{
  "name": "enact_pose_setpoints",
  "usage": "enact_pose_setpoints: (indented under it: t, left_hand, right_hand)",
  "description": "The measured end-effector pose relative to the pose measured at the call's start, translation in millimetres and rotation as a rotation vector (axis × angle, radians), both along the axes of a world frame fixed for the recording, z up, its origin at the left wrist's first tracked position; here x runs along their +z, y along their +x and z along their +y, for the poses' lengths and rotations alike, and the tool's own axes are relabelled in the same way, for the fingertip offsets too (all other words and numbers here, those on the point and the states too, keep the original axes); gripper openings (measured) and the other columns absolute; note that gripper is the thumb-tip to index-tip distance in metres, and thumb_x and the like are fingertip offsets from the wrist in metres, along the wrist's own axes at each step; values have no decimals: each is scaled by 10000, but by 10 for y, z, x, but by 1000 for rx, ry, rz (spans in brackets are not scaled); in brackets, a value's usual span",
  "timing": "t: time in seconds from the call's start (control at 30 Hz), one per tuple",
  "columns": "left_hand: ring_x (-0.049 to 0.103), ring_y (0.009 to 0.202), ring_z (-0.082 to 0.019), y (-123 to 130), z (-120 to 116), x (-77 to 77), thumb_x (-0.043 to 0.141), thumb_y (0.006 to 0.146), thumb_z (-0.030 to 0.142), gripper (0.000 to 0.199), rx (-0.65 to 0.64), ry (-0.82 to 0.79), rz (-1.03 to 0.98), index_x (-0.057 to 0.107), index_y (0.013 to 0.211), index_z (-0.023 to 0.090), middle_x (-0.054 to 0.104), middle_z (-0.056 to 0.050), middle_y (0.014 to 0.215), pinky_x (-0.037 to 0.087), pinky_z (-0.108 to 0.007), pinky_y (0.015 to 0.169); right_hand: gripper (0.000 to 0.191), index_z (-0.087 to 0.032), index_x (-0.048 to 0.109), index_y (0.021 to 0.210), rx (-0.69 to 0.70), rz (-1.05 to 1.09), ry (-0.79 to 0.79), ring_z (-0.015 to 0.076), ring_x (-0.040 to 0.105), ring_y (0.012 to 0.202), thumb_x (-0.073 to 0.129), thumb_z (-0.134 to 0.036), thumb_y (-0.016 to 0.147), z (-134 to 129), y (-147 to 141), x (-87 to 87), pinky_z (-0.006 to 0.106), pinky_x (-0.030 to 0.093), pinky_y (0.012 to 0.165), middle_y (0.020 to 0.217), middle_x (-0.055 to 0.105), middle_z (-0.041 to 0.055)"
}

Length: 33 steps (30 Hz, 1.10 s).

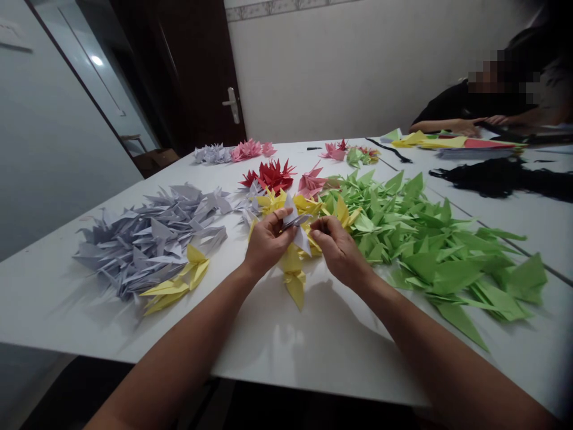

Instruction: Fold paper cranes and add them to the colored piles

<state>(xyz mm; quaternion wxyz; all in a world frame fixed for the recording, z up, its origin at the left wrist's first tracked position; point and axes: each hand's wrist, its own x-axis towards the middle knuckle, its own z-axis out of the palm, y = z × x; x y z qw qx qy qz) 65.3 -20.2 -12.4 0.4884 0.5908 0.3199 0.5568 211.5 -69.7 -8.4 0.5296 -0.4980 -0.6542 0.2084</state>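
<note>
Near the middle of the white table, my left hand point(268, 242) pinches a pale lilac folded paper piece point(302, 239) between thumb and fingers. My right hand point(335, 242) is just right of that piece, its fingers curled together; whether anything is in them is too small to tell. Yellow folded papers point(293, 278) lie beneath and behind both hands. To the left spreads a heap of lilac folded papers point(152, 239), with yellow ones point(179, 283) at its front edge. A large heap of green folded papers point(421, 239) lies to the right.
Red point(273, 176) and pink folded papers point(311, 181) lie behind the hands. Smaller lilac point(212, 154) and pink groups point(248, 149) sit farther back. Black strands point(496, 176) and flat coloured sheets point(447, 142) are at the right, near another person's hands point(465, 128).
</note>
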Motion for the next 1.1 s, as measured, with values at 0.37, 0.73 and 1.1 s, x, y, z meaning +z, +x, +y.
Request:
enact_pose_setpoints:
  t: [0.37,0.73,1.1]
  left_hand:
    - [650,1000,-194,-33,9,-4,743,652,219,455,20,70,75,648,1087,125,685,-108,1093,491,-326,944]
    - [655,976,-191,-7,-14,-59,722,671,205,433,2,99,118,648,1089,120,685,-104,1095,512,-287,891]
    - [641,1010,-198,-11,-6,-101,708,689,209,426,13,128,153,650,1104,135,673,-108,1126,502,-311,926]
  right_hand:
    - [294,-199,580,1141,135,-177,117,221,637,913,522,-295,869,17,-11,-109,340,477,794,1052,683,90]
    - [172,-186,611,933,30,-218,81,192,607,715,524,-321,871,52,28,-141,294,442,666,848,677,63]
    - [193,-191,624,880,2,-300,103,209,625,711,500,-338,889,59,48,-153,298,433,653,821,686,76]
